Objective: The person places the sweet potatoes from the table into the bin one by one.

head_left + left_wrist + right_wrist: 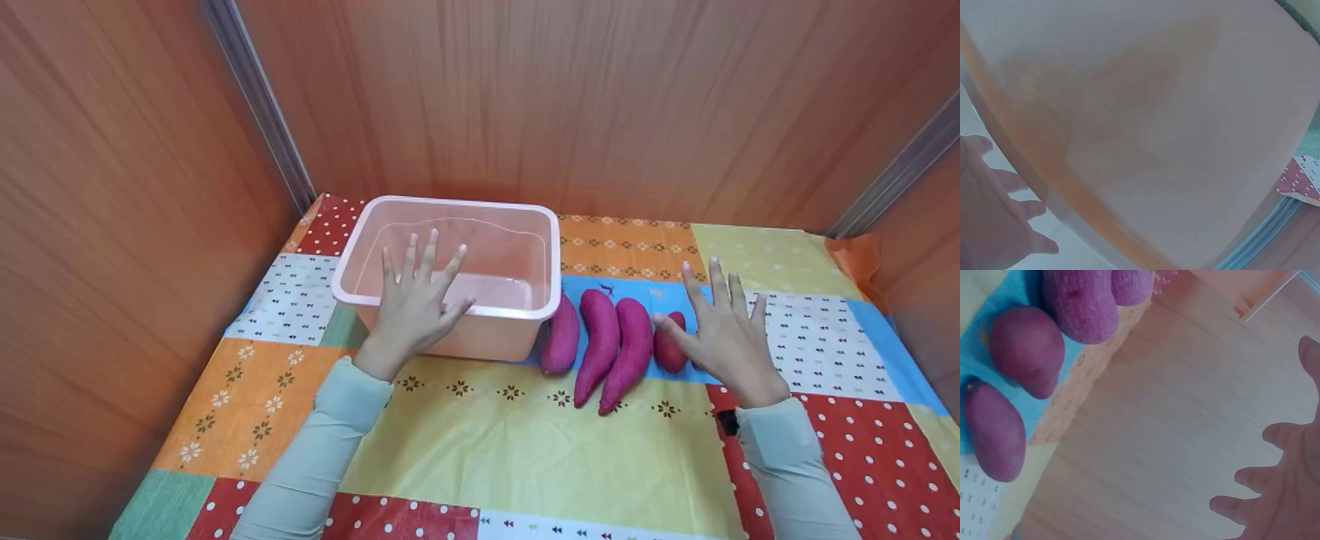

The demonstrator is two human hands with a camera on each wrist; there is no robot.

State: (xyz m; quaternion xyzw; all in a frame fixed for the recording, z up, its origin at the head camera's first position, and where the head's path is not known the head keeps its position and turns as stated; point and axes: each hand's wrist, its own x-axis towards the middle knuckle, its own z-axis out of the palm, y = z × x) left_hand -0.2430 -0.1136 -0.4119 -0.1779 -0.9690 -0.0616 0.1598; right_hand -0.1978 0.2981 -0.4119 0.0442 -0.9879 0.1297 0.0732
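l hand & r hand: fingers spread, holding nothing; sweet potatoes prob. firm, heavyish, grip mid-body.

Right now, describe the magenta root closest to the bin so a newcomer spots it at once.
In the head view, find the open pink bin. Just to its right lies a row of magenta roots. Take the leftmost root, the only one partly hidden by the bin.
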